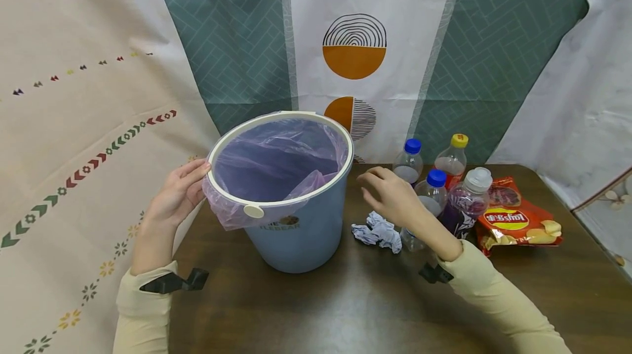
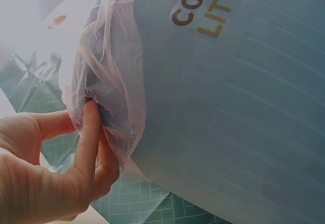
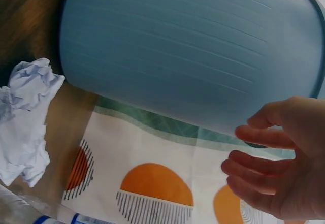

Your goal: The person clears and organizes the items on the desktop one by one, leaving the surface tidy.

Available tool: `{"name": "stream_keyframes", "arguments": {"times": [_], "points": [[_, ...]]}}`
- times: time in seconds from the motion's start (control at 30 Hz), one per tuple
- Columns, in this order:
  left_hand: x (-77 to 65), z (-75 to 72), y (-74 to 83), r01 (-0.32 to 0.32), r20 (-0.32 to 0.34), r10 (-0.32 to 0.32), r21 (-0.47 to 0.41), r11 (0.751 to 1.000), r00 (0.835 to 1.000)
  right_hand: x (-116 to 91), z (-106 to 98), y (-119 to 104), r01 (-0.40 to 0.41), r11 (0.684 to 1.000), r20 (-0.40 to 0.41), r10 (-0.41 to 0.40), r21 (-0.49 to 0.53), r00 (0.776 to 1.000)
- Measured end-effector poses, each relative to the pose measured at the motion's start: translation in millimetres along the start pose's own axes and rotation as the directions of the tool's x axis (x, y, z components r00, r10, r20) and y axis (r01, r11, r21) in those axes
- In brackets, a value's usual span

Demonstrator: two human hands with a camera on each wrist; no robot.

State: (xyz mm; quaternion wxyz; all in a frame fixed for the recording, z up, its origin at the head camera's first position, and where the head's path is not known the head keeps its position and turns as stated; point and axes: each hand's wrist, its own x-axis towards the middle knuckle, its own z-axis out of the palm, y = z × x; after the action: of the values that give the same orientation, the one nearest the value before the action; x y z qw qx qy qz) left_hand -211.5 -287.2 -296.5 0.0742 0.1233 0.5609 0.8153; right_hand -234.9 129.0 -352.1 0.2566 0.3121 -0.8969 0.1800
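Observation:
A blue trash can (image 1: 306,239) with a white rim stands on the table, lined with a thin pink-purple trash bag (image 1: 281,145) folded out over the rim. On the can's left side my left hand (image 1: 175,192) pinches the rim and the bag's edge between thumb and fingers. The left wrist view shows these fingers (image 2: 91,137) against the bag's overhang. To the right of the can, my right hand (image 1: 392,195) hovers in the air with loosely bent fingers and holds nothing. Crumpled paper (image 1: 377,231) lies on the table below it.
Several plastic bottles (image 1: 436,195) stand behind and beside my right forearm, and a clear one (image 1: 411,240) shows partly below it. A red chip bag (image 1: 518,219) lies at the table's (image 1: 345,315) right. Patterned cloth (image 1: 247,30) hangs behind.

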Motion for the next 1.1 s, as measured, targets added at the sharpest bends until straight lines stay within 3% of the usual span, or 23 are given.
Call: {"name": "stream_keyframes", "arguments": {"times": [0.2,0.47,0.83,0.97,1.1], "points": [[-0.6,0.2,0.1,-0.002,0.005,0.002,-0.003,1.0,1.0,-4,9,2,-0.003,0.999,0.104,0.007,-0.039,0.995],[-0.1,0.5,-0.5,0.0,0.003,0.0,0.002,1.0,1.0,-10,22,5,-0.033,0.999,0.2,0.034,-0.01,0.979],[-1.0,-0.6,-0.9,-0.004,0.01,0.005,-0.009,1.0,1.0,-16,36,5,-0.054,0.998,0.349,0.046,0.013,0.936],[-0.7,-0.7,-1.0,0.0,0.007,0.0,-0.008,1.0,1.0,-18,41,7,-0.055,0.998,0.418,0.036,0.035,0.908],[-0.9,-0.4,-0.4,0.003,0.003,-0.003,-0.014,1.0,1.0,-20,45,7,-0.084,0.995,0.517,0.047,0.048,0.855]]}}
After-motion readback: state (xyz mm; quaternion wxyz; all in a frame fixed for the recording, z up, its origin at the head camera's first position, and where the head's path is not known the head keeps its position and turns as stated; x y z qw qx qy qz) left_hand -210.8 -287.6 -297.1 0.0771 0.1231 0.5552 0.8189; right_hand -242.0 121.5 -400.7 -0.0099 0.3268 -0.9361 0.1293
